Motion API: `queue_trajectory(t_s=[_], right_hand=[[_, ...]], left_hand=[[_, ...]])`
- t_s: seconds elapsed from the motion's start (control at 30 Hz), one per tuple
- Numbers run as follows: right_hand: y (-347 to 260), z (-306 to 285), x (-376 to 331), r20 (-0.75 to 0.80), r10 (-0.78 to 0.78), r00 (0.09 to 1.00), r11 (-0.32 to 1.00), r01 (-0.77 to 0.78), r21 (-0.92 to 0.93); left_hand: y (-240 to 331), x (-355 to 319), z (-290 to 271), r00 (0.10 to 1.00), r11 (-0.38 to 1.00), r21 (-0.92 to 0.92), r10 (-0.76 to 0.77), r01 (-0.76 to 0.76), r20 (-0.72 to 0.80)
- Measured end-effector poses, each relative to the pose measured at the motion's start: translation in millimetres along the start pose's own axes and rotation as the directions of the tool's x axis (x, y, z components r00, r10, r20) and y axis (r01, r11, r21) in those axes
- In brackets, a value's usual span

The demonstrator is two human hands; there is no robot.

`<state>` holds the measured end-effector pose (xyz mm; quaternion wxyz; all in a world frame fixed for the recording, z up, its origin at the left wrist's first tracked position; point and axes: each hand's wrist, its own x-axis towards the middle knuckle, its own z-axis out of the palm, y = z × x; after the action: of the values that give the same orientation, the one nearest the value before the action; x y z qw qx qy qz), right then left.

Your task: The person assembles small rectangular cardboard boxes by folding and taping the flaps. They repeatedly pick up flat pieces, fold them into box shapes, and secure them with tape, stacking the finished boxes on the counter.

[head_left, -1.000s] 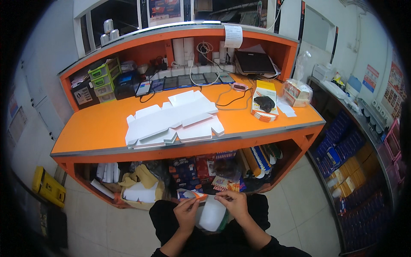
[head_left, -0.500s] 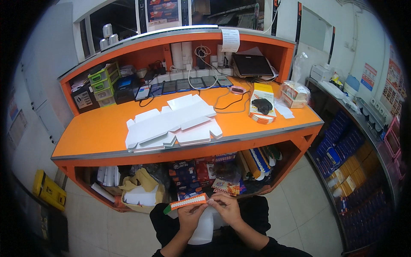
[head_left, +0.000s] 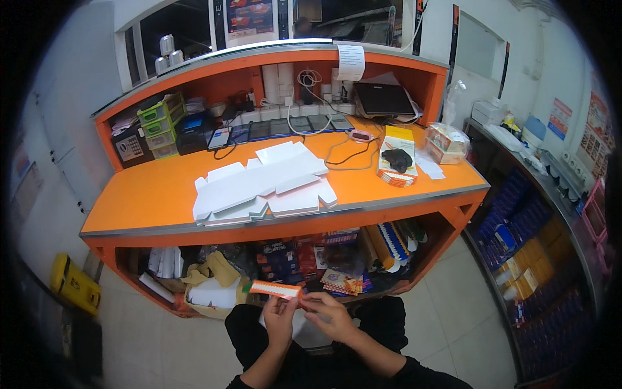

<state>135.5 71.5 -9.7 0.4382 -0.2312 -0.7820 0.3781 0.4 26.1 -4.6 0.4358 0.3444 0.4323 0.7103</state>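
Head view: you hold a slim orange-and-white carton (head_left: 275,289) low in front of you, below the edge of the orange bench (head_left: 162,194). Your left hand (head_left: 280,319) has its grip pinched on the carton's near end, and your right hand (head_left: 329,312) closes fingertips at the same end. It looks light, thin card, easily creased; hold it by the edges, not the flat faces. Flat white box blanks (head_left: 265,185) lie on the bench.

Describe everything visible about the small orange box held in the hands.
The small orange box is a long, slim carton, seemingly cardboard, orange with a white patterned band and a greenish left end. It lies nearly level, above the person's lap, before the desk's lower shelf. The left hand grips its right end; the right hand meets it there.
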Motion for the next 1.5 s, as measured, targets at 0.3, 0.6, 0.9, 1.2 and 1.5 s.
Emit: queue_trajectory(t_s=[0.3,0.6,0.9,1.2,1.5], right_hand=[[30.6,-134.4,-48.0,0.185,0.381,0.906,0.896,-0.411,0.170],[26.5,-92.2,-89.4,0.053,0.668,0.742,0.743,-0.669,-0.002],[6.7,-65.6,-52.0,0.058,0.469,0.881,0.877,-0.457,-0.148],[-6.2,-71.1,-67.2,-0.036,0.472,0.881,0.866,-0.471,-0.167],[-7.1,-63.2,-62.5,0.010,0.456,0.890,0.886,-0.452,-0.106]], left_hand=[[-40.1,-44.5,32.7,0.537,0.476,0.527,-0.128,-0.704,0.834],[-53.6,-75.3,27.1,0.669,0.451,0.649,-0.143,-0.612,0.729],[-34.4,-67.4,23.2,0.842,0.602,0.708,-0.106,-0.369,0.529],[-29.7,-66.2,28.6,0.798,0.642,0.650,-0.098,-0.406,0.595],[-24.7,-66.8,23.3,0.861,0.737,0.621,-0.108,-0.266,0.497]])
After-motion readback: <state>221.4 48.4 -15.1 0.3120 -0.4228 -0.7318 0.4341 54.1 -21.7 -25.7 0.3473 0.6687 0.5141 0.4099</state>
